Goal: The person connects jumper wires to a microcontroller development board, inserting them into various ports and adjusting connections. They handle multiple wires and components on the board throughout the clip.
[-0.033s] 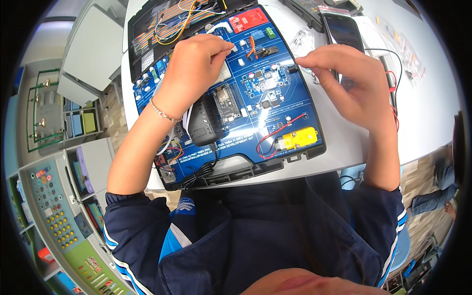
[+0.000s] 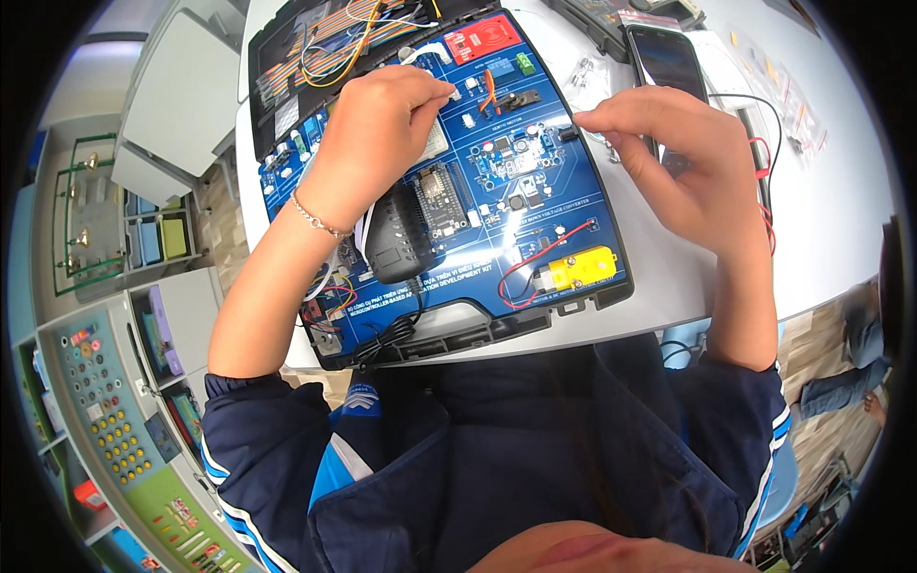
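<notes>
A blue microcontroller development kit board [image 2: 449, 272] lies in an open black case in front of me. My left hand [image 2: 382, 134] reaches over its upper part, thumb and forefinger pinched at a small white connector [image 2: 456, 95]; what lies between the fingertips is hidden. My right hand [image 2: 673, 158] is at the board's right edge, its forefinger tip beside the black power jack [image 2: 568, 134] and the thumb drawn close under it. I cannot make out anything in that pinch. Below my left wrist a black power adapter [image 2: 396, 248] rests on the board, its cable bundled.
A yellow gear motor [image 2: 583, 269] with red and black leads sits at the board's lower right. Ribbon jumper wires [image 2: 330, 57] fill the case lid. Right of the case are a black phone [image 2: 666, 59] and small plastic bags [image 2: 788, 119] on the white table [image 2: 841, 220].
</notes>
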Demonstrator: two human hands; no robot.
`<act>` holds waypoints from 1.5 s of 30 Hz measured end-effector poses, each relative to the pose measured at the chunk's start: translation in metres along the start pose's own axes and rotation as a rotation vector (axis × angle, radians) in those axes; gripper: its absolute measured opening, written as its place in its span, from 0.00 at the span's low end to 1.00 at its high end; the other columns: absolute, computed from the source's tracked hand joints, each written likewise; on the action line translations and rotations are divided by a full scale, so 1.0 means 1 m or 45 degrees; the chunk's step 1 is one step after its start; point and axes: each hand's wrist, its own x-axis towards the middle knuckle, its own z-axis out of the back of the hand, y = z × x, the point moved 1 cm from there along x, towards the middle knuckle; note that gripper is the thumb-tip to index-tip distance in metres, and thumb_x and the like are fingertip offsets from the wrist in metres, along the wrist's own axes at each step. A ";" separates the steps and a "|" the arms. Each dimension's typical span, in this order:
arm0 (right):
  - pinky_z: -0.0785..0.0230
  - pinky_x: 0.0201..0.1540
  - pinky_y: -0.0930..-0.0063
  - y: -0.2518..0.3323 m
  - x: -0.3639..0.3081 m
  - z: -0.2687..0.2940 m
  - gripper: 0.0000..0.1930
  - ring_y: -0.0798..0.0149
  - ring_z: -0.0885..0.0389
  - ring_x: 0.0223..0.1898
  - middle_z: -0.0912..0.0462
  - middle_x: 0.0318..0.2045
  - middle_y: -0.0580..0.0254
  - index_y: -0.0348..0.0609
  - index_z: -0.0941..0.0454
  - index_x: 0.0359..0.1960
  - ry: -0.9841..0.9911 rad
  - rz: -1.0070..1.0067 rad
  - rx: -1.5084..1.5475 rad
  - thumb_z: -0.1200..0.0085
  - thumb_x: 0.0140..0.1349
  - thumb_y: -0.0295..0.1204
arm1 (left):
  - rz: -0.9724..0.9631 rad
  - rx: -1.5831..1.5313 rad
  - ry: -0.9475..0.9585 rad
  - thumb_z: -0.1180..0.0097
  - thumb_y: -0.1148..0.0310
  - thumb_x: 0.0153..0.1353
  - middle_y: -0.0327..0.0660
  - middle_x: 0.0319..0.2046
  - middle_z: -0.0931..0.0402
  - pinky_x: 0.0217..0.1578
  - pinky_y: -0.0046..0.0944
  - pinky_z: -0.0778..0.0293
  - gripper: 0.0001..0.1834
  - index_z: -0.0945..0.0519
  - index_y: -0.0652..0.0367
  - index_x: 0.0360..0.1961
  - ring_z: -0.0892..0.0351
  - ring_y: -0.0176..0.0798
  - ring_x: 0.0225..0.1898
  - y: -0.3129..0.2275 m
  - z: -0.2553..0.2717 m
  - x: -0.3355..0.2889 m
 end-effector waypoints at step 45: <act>0.24 0.40 0.71 0.006 -0.003 -0.003 0.16 0.57 0.15 0.39 0.13 0.36 0.55 0.41 0.14 0.41 0.065 0.090 -0.020 0.44 0.51 0.14 | 0.470 -0.229 -0.017 0.38 0.71 0.63 0.39 0.34 0.14 0.34 0.30 0.23 0.11 0.16 0.62 0.45 0.17 0.28 0.32 -0.016 0.016 -0.003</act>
